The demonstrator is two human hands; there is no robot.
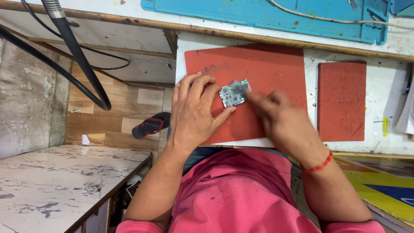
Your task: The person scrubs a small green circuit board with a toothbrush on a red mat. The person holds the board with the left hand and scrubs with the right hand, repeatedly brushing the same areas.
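A small green circuit board [234,94] lies on a large red mat [276,69] on the white worktop. My left hand [194,110] rests on the mat and pinches the board's left and lower edges between thumb and fingers. My right hand [278,116], blurred by motion, reaches the board's right edge with its fingertips. Whether it holds a small tool cannot be told. A red bead bracelet [318,165] sits on my right wrist.
A smaller red mat [342,100] lies to the right. A blue mat [267,15] with a pale cable lies at the far edge. Black hoses [79,56] hang at the left above a wooden floor with a sandal [151,125]. A marbled counter [56,181] sits at lower left.
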